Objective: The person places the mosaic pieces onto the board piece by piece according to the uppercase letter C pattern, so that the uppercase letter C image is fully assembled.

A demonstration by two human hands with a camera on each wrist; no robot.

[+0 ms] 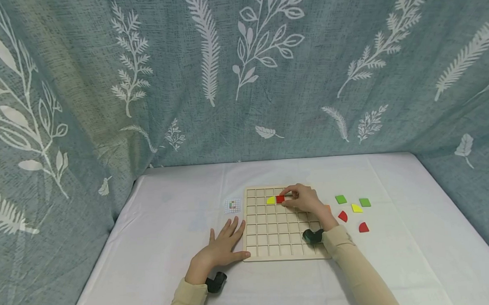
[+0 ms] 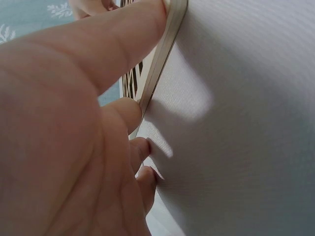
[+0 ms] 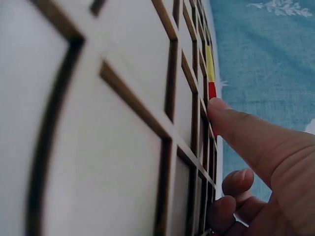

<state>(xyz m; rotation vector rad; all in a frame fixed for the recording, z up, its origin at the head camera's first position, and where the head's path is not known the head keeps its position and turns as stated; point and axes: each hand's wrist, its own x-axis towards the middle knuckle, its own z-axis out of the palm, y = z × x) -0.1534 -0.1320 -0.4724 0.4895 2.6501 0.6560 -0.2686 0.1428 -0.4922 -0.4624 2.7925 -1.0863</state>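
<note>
A wooden grid board (image 1: 273, 238) lies on the table. In one of its upper cells sits a yellow quarter-round piece (image 1: 271, 200). Just right of that is a red square tile (image 1: 280, 199), with the thumb and index finger of my right hand (image 1: 305, 200) at its edges. The right wrist view shows the thumb (image 3: 246, 132) touching the red tile, whose far side is partly hidden. My left hand (image 1: 220, 249) has its fingers spread at the board's left side, its thumb (image 2: 123, 37) resting on the board's rim and the fingertips on the cloth.
A small printed pattern card (image 1: 232, 206) lies left of the board. To the right are loose green pieces (image 1: 341, 199), a yellow piece (image 1: 356, 208) and red quarter-round pieces (image 1: 364, 228). An orange piece (image 1: 328, 208) shows partly beside the right wrist. A leaf-patterned curtain (image 1: 242, 102) hangs behind.
</note>
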